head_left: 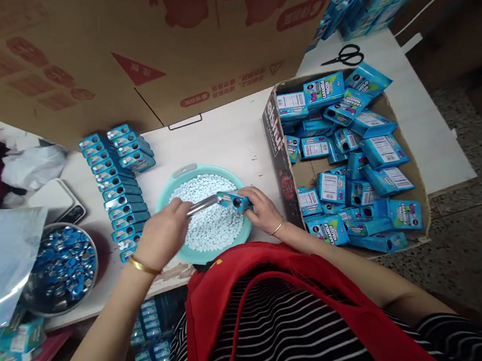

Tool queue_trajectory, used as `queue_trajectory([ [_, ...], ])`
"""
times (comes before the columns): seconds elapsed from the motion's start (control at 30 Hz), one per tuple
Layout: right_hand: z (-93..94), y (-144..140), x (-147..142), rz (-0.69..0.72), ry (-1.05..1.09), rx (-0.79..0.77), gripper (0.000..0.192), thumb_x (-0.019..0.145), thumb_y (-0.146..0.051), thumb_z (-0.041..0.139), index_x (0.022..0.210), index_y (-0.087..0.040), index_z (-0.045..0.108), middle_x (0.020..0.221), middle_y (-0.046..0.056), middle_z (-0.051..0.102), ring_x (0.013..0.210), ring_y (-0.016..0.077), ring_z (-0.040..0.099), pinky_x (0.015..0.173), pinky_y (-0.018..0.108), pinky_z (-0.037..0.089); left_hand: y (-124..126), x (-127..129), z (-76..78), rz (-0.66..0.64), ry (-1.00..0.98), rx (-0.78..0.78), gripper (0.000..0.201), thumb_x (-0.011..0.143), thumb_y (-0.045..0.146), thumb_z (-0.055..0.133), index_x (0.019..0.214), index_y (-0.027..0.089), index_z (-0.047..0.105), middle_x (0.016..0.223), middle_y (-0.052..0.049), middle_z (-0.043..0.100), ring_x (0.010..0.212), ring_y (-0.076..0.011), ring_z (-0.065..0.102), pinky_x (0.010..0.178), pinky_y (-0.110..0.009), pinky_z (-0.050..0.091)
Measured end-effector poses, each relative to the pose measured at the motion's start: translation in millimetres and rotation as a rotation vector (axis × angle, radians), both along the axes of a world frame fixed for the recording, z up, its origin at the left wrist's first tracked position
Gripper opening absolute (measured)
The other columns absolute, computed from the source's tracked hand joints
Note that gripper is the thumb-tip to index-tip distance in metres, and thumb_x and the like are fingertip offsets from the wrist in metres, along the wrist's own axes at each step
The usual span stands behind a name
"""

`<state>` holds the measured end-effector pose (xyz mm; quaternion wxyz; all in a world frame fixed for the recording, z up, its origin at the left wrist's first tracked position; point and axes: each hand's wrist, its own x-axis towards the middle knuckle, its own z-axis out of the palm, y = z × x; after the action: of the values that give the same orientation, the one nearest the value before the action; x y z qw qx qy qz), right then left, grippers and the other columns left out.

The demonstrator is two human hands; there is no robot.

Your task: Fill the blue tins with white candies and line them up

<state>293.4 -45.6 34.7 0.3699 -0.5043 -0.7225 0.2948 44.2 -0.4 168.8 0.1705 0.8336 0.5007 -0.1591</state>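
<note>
The left hand [163,228] is gripping a slim metal tool [202,205], fingers curled around its near end. The tool is extending rightward from this hand, and its far end is meeting the left end of a small blue box [227,199]. The right hand [264,210] is pinching the opposite end of that box between thumb and fingers; the box is therefore lying directly left of the right hand, at its fingertips. A dark round spot is showing on the box's upward side, near the right fingers.

Both hands are working above a turquoise basin [173,185], which is sitting below and between them. Pale pellets [216,232] are filling the basin beneath the tool.

Just left of and beyond the left hand, a long row of blue boxes [122,202] is standing, with a shorter row [131,150] beside it. Farther left, a metal bowl [95,258] is holding blue pieces [66,259]. To the right of the right hand, a carton [282,165] is containing loose blue boxes [332,187]; scissors [349,56] are lying beyond the carton.
</note>
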Motion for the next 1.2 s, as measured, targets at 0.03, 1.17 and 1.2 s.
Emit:
queue_trajectory([
  [0.03, 0.4, 0.9, 3.6, -0.018, 0.021, 0.0, 0.045, 0.08, -0.01, 0.048, 0.124, -0.021, 0.049, 0.118, 0.011, 0.059, 0.114, 0.026, 0.054, 0.107, 0.051, 0.04, 0.8, -15.1, -21.2, 0.067, 0.004, -0.034, 0.022, 0.09, 0.019, 0.041, 0.107, 0.02, 0.055, 0.103, -0.009, 0.057, 0.088, -0.0217, 0.059, 0.075, -0.033, 0.048],
  [1.17, 16.6, 3.3, -6.0, 0.033, -0.067, 0.042, 0.052, 0.076, -0.006, 0.047, 0.125, -0.021, 0.048, 0.117, 0.01, 0.06, 0.113, 0.0254, 0.055, 0.107, 0.053, 0.04, 2.8, 27.9, 29.2, -0.151, -0.104, -0.091, 0.022, 0.091, 0.015, 0.043, 0.11, 0.013, 0.054, 0.102, -0.011, 0.06, 0.092, -0.0239, 0.061, 0.076, -0.037, 0.052],
  [1.2, 16.1, 2.7, -7.7, 0.039, -0.07, 0.041, 0.051, 0.076, -0.006, 0.047, 0.125, -0.021, 0.048, 0.117, 0.011, 0.06, 0.113, 0.0255, 0.055, 0.107, 0.053, 0.04, 2.5, 35.1, 36.8, -0.165, -0.017, -0.08, 0.024, 0.09, 0.012, 0.041, 0.111, 0.012, 0.053, 0.102, -0.012, 0.061, 0.091, -0.0243, 0.061, 0.073, -0.037, 0.052],
])
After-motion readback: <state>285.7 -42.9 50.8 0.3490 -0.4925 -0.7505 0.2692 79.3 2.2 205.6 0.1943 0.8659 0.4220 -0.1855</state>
